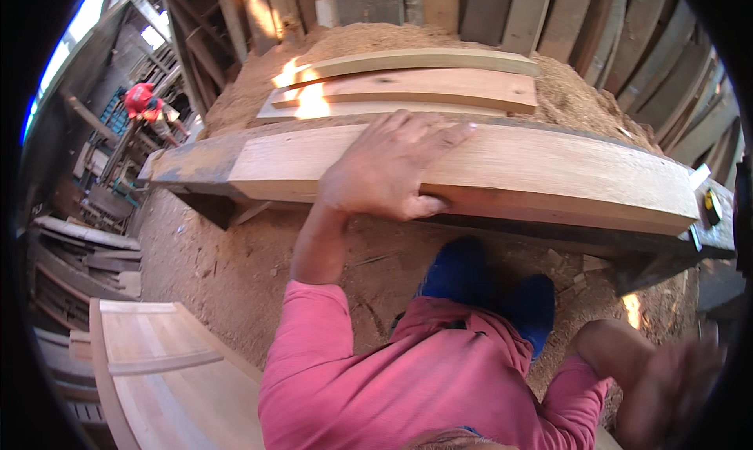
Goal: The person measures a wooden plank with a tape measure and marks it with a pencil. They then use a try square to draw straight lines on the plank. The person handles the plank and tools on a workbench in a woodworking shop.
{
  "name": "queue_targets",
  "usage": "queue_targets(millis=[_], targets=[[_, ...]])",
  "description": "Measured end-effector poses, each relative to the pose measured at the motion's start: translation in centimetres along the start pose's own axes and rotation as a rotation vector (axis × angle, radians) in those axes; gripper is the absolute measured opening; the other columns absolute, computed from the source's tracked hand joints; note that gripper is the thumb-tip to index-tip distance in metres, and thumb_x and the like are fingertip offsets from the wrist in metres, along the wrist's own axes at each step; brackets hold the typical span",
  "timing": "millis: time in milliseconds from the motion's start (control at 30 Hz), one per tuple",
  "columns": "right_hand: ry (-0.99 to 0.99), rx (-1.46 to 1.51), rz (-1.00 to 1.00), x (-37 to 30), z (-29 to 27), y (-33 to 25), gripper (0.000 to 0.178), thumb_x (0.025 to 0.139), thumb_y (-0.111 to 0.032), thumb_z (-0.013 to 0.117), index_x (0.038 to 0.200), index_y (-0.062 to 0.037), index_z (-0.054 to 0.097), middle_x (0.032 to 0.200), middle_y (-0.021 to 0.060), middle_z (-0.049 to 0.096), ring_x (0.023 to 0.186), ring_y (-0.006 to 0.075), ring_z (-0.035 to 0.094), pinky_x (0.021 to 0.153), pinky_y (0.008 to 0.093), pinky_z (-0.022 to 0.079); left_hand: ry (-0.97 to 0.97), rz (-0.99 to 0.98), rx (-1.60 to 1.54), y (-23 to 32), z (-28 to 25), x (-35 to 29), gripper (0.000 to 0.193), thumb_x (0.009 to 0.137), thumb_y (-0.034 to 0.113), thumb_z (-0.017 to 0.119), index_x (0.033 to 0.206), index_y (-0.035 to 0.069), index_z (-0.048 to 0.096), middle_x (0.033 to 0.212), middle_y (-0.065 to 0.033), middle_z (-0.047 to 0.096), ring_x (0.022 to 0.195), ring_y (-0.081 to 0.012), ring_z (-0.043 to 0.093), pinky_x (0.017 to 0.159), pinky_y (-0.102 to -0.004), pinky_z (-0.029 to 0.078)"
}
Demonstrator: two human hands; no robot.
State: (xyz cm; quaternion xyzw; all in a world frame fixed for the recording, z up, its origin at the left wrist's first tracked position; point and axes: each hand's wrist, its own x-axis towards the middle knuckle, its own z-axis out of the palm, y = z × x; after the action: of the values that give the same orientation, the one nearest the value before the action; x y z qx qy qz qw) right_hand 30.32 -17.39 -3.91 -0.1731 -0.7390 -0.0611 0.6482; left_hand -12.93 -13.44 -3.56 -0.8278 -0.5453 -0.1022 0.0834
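A long pale wooden plank point(549, 164) lies across a dark, worn bench point(192, 156) in front of me. My left hand point(396, 164) grips it left of its middle, fingers stretched over the top face and thumb against the near side. Down at the lower right, away from the plank, my right hand point(678, 379) is raised and smeared by motion. Its fingers cannot be made out, nor whether anything is in them. Beyond the plank's right end, a small yellow and black tool point(712, 207), perhaps a tape measure, rests on the bench.
Several cut boards point(439, 85) lie on a sawdust heap point(376, 38) behind the bench. Upright planks point(565, 19) line the back. A panelled wooden piece point(157, 348) stands at lower left. Farther left, a person in red point(141, 101) bends among stacked timber.
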Motion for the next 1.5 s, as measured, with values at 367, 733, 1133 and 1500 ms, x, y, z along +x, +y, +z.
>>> queue_targets(millis=[367, 733, 1133, 1500], targets=[[-0.256, -0.498, 0.381, -6.9, 13.0, 6.4, 0.074, 0.080, -0.020, 0.096, 0.149, -0.0124, 0.070, 0.103, 0.0087, 0.060, 0.098, 0.0291, 0.065, 0.084, 0.0438, 0.056, -0.052, 0.043, -0.052, -1.0, -0.4, 1.5, 0.112, 0.073, 0.034, 0.097, 0.171, 0.025, 0.044, 0.149, -0.0199, 0.062, 0.139, -0.0420, 0.056, 0.119, -0.0515, 0.044], [-0.077, -0.448, 0.278, -8.9, 15.8, 8.2, 0.064, 0.098, -0.037, 0.084, 0.151, -0.0070, 0.065, 0.117, 0.0108, 0.074, 0.093, 0.0275, 0.063, 0.082, 0.0422, 0.055, -0.008, 0.022, -0.058, -2.1, 0.4, 1.3, 0.102, 0.081, 0.047, 0.093, 0.169, 0.023, 0.047, 0.150, -0.0223, 0.062, 0.142, -0.0439, 0.055, 0.122, -0.0519, 0.043], [-0.027, -0.429, 0.549, -15.4, 10.2, 7.8, 0.042, 0.103, -0.019, 0.076, 0.143, -0.0067, 0.072, 0.102, 0.0217, 0.077, 0.086, 0.0370, 0.075, 0.078, 0.0458, 0.060, -0.022, 0.066, -0.008, -1.8, 0.0, 2.1, 0.105, 0.068, 0.024, 0.098, 0.162, 0.009, 0.054, 0.157, -0.0254, 0.060, 0.152, -0.0471, 0.050, 0.126, -0.0511, 0.042], [-1.062, -0.347, 1.890, -32.9, -7.9, 5.8, 0.042, 0.111, -0.043, 0.062, 0.125, -0.0087, 0.083, 0.116, 0.0209, 0.082, 0.109, 0.0309, 0.078, 0.099, 0.0447, 0.060, -0.028, 0.082, -0.007, -1.0, -0.8, 2.3, 0.107, 0.063, 0.015, 0.095, 0.162, 0.009, 0.054, 0.156, -0.0283, 0.059, 0.144, -0.0497, 0.056, 0.122, -0.0503, 0.045]])
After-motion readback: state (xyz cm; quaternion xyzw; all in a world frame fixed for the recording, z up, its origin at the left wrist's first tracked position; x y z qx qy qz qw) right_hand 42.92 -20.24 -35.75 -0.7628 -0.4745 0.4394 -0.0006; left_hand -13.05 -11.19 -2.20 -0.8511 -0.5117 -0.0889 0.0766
